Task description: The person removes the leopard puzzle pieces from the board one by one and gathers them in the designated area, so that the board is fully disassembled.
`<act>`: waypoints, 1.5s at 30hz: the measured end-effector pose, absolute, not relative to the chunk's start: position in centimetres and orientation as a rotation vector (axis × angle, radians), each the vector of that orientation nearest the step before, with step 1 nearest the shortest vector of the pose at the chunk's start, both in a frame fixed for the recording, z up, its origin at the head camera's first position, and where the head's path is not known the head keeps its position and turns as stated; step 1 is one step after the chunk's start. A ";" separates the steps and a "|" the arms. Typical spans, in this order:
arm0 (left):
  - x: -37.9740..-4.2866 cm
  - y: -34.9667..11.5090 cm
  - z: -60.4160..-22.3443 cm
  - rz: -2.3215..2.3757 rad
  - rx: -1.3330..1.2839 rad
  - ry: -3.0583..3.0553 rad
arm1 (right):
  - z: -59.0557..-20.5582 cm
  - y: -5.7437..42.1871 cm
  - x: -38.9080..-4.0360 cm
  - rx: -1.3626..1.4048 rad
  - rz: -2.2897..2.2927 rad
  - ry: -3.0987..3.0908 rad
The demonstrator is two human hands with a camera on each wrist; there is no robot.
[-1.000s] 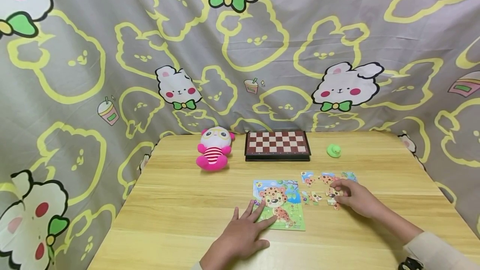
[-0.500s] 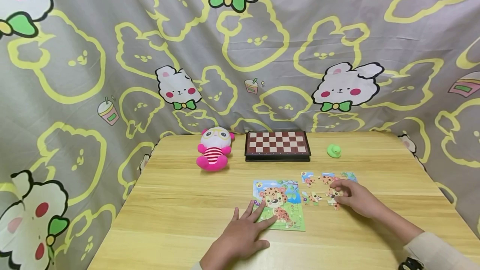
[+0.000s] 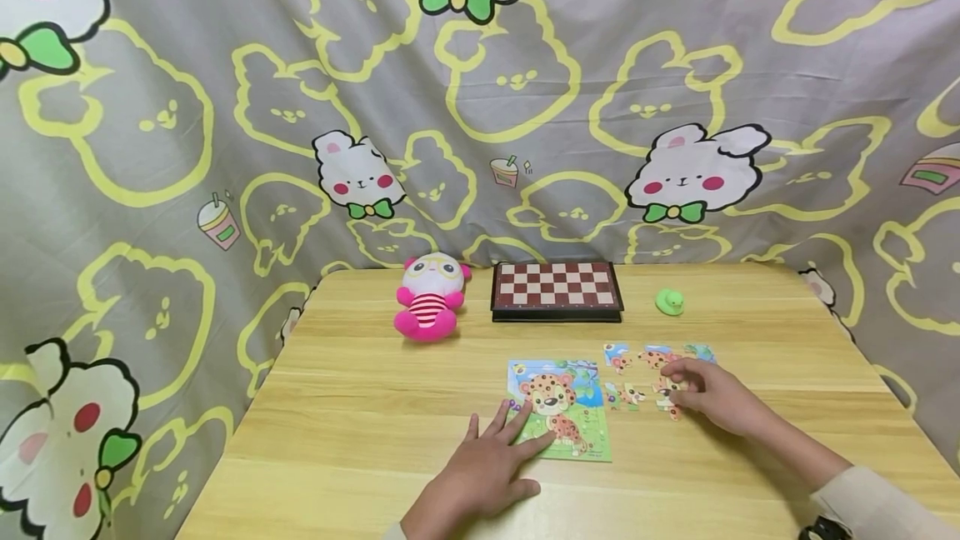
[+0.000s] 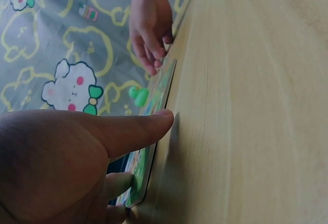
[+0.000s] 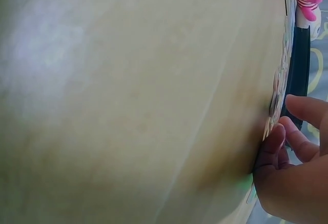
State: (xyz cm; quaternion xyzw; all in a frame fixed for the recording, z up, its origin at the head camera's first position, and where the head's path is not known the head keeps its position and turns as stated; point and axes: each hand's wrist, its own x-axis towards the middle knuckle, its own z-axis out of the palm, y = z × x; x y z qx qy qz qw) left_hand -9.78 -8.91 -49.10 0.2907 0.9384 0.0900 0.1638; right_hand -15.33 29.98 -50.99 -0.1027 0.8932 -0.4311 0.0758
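I judge the step: arranging pieces [image 3: 654, 357] just right of board [image 3: 588, 438], on bench [image 3: 337, 407] | left hand [image 3: 487, 467] spread, fingertips on board | right hand [image 3: 712, 397] bent at pieces, can't tell if pinching | next move likely needs careful alignment

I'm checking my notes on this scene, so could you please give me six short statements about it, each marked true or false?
1. The left hand touches the puzzle. True.
2. The left hand is clenched into a fist. False: its fingers are spread.
3. The chessboard lies between the plush and the duck. True.
4. The duck is pink. False: it is green.
5. The right hand is at the loose pieces. True.
6. In the head view, the loose pieces lie left of the puzzle. False: they lie to its right.
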 end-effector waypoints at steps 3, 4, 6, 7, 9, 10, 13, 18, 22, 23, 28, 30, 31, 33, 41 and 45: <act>-9.8 -8.9 -49.1 0.256 0.828 2.677 | -50.9 29.9 -15.3 -0.295 -1.322 2.660; -9.8 -8.9 -49.1 0.254 0.829 2.679 | -50.8 29.9 -15.3 -0.292 -1.334 2.651; -9.8 -8.9 -49.1 0.252 0.830 2.680 | -50.7 29.8 -15.3 -0.290 -1.350 2.635; -9.8 -8.9 -49.1 0.250 0.832 2.681 | -50.6 29.8 -15.3 -0.299 -1.349 2.635; -9.8 -8.9 -49.1 0.248 0.835 2.682 | -50.3 29.7 -15.3 -0.311 -1.342 2.634; -9.8 -8.9 -49.1 0.247 0.835 2.683 | -50.2 29.6 -15.3 -0.308 -1.339 2.635; -9.8 -8.9 -49.0 0.249 0.831 2.680 | -49.6 29.1 -15.3 -0.319 -1.334 2.633; -9.8 -8.9 -49.0 0.257 0.822 2.673 | -48.8 27.7 -15.3 -0.300 -1.355 2.613; -9.8 -8.9 -49.1 0.261 0.821 2.667 | -48.6 26.6 -15.2 -0.349 -1.332 2.639; -9.9 -8.9 -49.1 0.261 0.822 2.666 | -48.6 26.4 -15.1 -0.372 -1.321 2.648; -9.9 -9.0 -49.0 0.266 0.822 2.662 | -48.7 24.9 -15.1 -0.394 -1.334 2.634; -9.9 -9.0 -49.0 0.270 0.821 2.660 | -48.8 24.3 -15.1 -0.383 -1.355 2.607; -9.9 -9.0 -49.0 0.271 0.820 2.659 | -48.9 24.0 -15.1 -0.382 -1.363 2.596; -9.9 -9.0 -49.0 0.271 0.819 2.659 | -49.1 23.3 -15.0 -0.395 -1.370 2.583; -9.9 -9.0 -49.1 0.252 0.825 2.669 | -49.4 20.7 -14.8 -0.454 -1.373 2.553; -10.0 -8.9 -49.2 0.257 0.823 2.669 | -49.3 19.6 -14.6 -0.468 -1.339 2.551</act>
